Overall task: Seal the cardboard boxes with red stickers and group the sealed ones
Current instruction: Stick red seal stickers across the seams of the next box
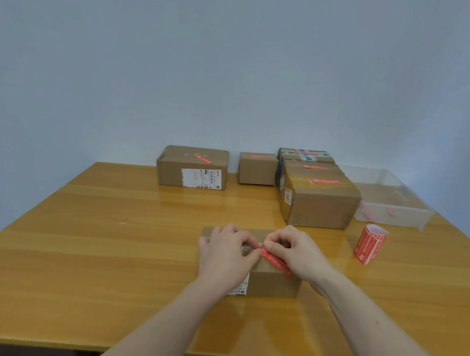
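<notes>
A brown cardboard box (272, 283) lies near the table's front edge, mostly under my hands. A long red sticker (275, 261) runs across its top toward the front right edge. My left hand (226, 256) pinches the sticker's far end between thumb and fingers. My right hand (296, 248) holds the sticker from the right, fingers curled over it. A red sticker roll (370, 243) stands to the right of the box. Several boxes with red stickers sit at the back: one large (193, 168), one small (257, 169), and a cluster (319, 194) on the right.
A clear plastic tray (392, 206) with red scraps inside sits at the far right, behind the roll. The wooden table (90, 253) ends close in front of me and at the right. A pale wall stands behind the boxes.
</notes>
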